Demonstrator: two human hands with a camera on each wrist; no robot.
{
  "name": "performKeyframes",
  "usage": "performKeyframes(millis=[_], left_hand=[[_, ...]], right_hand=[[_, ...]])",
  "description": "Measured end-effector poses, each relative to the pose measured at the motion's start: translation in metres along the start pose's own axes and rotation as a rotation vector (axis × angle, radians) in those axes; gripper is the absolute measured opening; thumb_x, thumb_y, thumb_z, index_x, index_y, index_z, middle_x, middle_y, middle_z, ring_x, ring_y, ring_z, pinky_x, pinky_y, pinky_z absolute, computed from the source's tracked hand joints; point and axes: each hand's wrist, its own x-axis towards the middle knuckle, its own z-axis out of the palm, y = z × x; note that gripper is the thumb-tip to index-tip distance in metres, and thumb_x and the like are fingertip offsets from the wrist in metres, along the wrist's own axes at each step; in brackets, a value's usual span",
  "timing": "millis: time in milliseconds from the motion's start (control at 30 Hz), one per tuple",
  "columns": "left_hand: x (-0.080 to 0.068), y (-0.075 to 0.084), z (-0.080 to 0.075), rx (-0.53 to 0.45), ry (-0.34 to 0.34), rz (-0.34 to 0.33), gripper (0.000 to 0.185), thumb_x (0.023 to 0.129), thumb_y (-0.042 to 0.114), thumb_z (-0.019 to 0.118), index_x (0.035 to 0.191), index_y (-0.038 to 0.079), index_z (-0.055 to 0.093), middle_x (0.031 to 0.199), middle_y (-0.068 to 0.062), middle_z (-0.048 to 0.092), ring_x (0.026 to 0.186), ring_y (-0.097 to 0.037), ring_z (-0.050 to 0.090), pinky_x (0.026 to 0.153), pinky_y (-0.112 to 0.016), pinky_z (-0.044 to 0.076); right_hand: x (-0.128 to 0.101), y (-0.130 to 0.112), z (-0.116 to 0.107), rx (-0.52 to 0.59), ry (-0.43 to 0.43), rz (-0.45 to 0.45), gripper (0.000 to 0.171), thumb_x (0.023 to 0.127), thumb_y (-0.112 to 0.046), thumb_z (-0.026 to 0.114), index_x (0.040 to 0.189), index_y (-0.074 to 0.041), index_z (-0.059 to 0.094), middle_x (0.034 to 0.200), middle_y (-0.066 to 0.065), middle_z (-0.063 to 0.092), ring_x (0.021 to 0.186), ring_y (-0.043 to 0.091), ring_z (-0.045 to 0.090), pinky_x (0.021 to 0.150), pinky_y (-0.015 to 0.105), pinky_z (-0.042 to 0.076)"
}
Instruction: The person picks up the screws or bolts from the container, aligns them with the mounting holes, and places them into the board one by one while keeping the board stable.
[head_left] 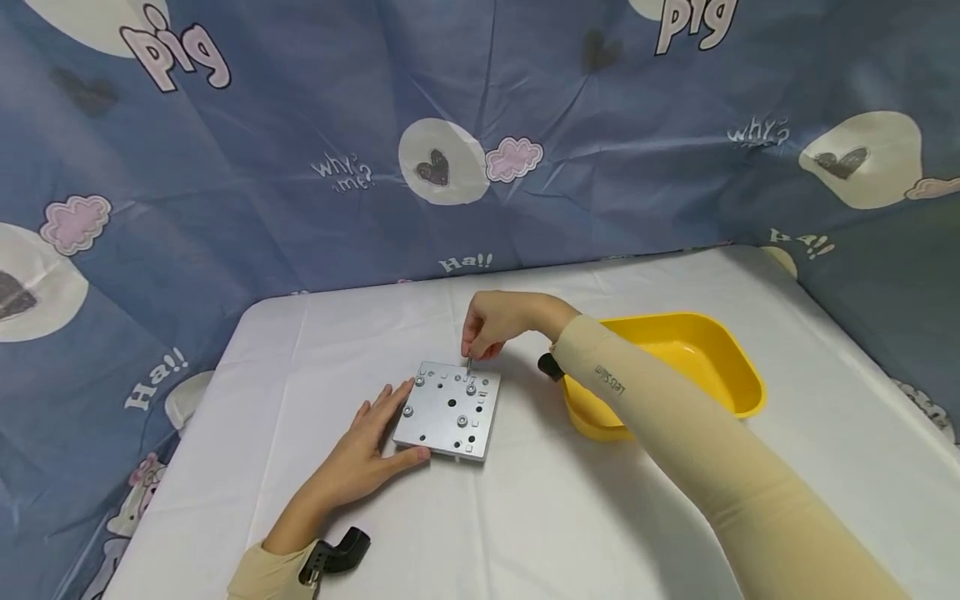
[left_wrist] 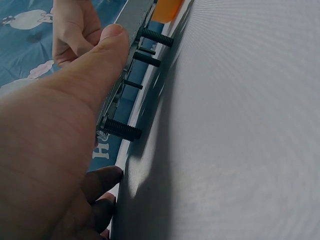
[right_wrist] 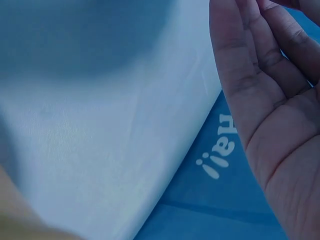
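A square silver metal plate (head_left: 438,425) with holes and several bolts in it lies on the white table. In the left wrist view, threaded bolts (left_wrist: 122,129) stick out from its underside. My left hand (head_left: 356,467) rests against the plate's near-left corner, index finger along the left edge and thumb on the front edge, fingers fairly straight. At the far edge, my right hand (head_left: 487,325) pinches a thin metal rod (head_left: 469,364), its lower end at a bolt head (head_left: 471,389). The rod's upper part is hidden in the fingers. Only the palm and fingers (right_wrist: 270,65) show in the right wrist view.
A yellow plastic bin (head_left: 731,367) stands right of the plate, partly behind my right forearm. Blue printed cloth (head_left: 300,217) hangs behind the white-covered table (head_left: 337,333). A black wrist strap (head_left: 337,554) is on my left wrist.
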Motion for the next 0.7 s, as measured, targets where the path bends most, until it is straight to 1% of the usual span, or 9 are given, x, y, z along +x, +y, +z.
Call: performKeyframes(millis=[233, 500, 700], left_hand=[[0.001, 0.000, 0.000, 0.002, 0.003, 0.008, 0.102, 0.092, 0.050, 0.082, 0.173, 0.026, 0.025, 0.178, -0.010, 0.031, 0.167, -0.042, 0.019, 0.136, -0.067, 0.006], [0.001, 0.001, -0.002, -0.005, -0.005, 0.001, 0.102, 0.092, 0.050, 0.082, 0.173, 0.026, 0.025, 0.178, -0.010, 0.031, 0.167, -0.042, 0.018, 0.136, -0.066, 0.006], [0.003, 0.000, -0.001, -0.004, -0.009, -0.005, 0.102, 0.092, 0.050, 0.083, 0.173, 0.027, 0.025, 0.178, -0.009, 0.031, 0.167, -0.041, 0.018, 0.136, -0.066, 0.006]], right_hand=[[0.008, -0.004, 0.004, -0.026, 0.002, -0.011, 0.008, 0.096, -0.002, 0.074, 0.102, -0.001, 0.080, 0.088, 0.001, 0.075, 0.076, 0.009, 0.069, 0.078, 0.024, 0.066], [0.015, -0.006, 0.006, -0.045, -0.003, -0.021, 0.007, 0.096, -0.004, 0.076, 0.099, -0.004, 0.081, 0.087, 0.000, 0.077, 0.075, 0.008, 0.070, 0.076, 0.024, 0.065], [0.019, -0.008, 0.009, -0.060, -0.011, -0.035, 0.006, 0.096, -0.005, 0.077, 0.099, -0.004, 0.082, 0.085, -0.001, 0.076, 0.074, 0.008, 0.069, 0.075, 0.024, 0.064]])
